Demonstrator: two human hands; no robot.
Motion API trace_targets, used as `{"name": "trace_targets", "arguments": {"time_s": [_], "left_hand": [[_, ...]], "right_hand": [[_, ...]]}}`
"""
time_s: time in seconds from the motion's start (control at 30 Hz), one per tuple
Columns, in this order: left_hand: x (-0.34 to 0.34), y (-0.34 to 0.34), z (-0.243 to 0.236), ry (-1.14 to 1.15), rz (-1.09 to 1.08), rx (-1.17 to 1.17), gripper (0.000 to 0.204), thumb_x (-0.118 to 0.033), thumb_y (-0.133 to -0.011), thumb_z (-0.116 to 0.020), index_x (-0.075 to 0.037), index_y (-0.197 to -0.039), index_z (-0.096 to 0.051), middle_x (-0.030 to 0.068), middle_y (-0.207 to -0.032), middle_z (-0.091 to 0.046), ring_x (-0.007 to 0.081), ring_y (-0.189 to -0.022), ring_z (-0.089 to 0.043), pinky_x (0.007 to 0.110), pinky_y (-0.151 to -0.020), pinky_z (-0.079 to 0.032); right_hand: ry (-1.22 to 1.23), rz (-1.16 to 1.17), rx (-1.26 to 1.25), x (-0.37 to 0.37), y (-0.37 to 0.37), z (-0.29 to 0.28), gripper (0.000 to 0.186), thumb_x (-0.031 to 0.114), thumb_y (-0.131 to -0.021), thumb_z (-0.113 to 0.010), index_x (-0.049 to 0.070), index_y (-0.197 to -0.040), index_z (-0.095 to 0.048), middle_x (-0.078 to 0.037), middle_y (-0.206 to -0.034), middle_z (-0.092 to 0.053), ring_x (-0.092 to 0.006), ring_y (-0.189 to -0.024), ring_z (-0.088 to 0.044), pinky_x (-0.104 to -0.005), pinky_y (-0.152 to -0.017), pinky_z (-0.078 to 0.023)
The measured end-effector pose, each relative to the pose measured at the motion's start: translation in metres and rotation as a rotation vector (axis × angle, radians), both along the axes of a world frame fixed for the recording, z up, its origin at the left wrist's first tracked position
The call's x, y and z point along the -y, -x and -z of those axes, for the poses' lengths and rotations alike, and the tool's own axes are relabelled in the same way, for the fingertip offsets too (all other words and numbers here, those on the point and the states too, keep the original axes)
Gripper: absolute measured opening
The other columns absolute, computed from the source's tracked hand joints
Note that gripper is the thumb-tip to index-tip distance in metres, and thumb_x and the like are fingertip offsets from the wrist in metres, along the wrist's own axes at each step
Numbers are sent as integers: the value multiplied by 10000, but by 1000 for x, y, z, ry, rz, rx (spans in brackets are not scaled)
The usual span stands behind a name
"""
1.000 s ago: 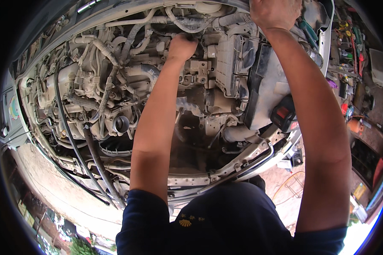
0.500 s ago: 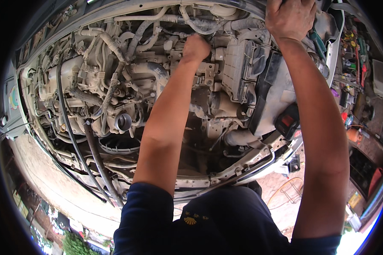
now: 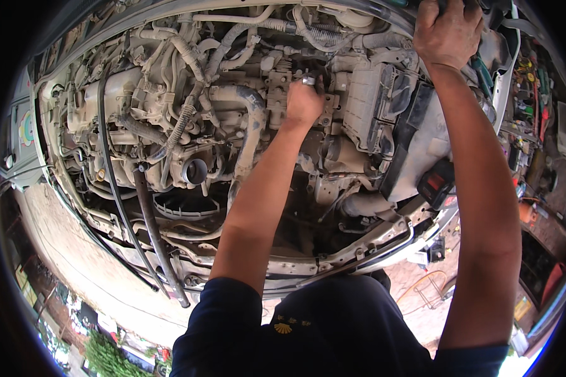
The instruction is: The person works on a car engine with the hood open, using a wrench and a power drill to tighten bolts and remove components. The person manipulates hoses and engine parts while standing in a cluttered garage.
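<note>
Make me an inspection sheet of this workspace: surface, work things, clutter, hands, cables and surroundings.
Surface: open engine bay, dusty all over.
Work things: engine, with a thick bent pipe and a round open pipe end; small shiny metal piece at the left hand.
Clutter: black-and-red block near the bay's front right; scattered tools beyond the car's right side.
Left hand: curled; whether it grips the metal piece is unclear.
Right hand: at the bay's far edge, fingertips hard to make out.
Cables: ribbed hose over the engine; cables hard to tell apart among the pipes.
Surroundings: pale ground; greenery at lower left.
</note>
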State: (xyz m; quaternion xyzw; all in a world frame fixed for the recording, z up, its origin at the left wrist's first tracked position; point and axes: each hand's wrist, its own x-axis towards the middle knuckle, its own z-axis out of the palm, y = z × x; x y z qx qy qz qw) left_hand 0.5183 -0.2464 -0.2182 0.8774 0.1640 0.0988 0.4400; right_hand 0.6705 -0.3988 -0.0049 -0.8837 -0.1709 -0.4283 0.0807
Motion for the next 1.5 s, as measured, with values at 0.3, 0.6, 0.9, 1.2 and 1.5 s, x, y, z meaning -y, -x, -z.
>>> {"name": "trace_targets", "arguments": {"time_s": [0.3,0.6,0.9,1.2,1.5], "left_hand": [[17,10,-5,90,-40,-75,177,-235,-912,-639,-85,-914,-732,218,-853,-707,458,-854,-654,527,-787,-530],[6,9,16,40,63,-15,187,-238,-893,-681,-59,-907,-731,203,-890,-714,444,-882,-649,491,-778,-527],[8,7,4,384,32,-209,438,-428,-914,-678,-2,-1001,-733,249,-853,-708,456,-890,-676,471,-770,-533],[16,18,-25,114,-108,143,354,-283,-968,-664,45,-841,-706,251,-779,-678,437,-756,-653,469,-700,-507],[-7,13,-40,180,-207,-12,477,-329,-916,-738,51,-653,-624,238,-598,-585,447,-563,-569,477,-541,-448]], "right_hand": [[12,-10,-17,-1,2,-3,275,211,-874,-569,38,-1087,-588,-260,-1150,-556,-458,-1024,-531,-544,-897,-434],[-17,15,-50,-3,4,-7,259,236,-873,-572,59,-1060,-593,-244,-1075,-564,-453,-996,-528,-556,-875,-430],[-32,4,6,1,1,-1,333,281,-830,-596,37,-1058,-591,-279,-1198,-540,-464,-1060,-500,-586,-952,-380],[-1,60,1,2,1,-5,348,243,-830,-594,20,-1097,-597,-279,-1246,-525,-472,-1089,-504,-566,-977,-390],[28,45,44,3,-2,3,324,238,-856,-572,20,-1095,-589,-269,-1187,-545,-465,-1049,-523,-550,-921,-426]]}}
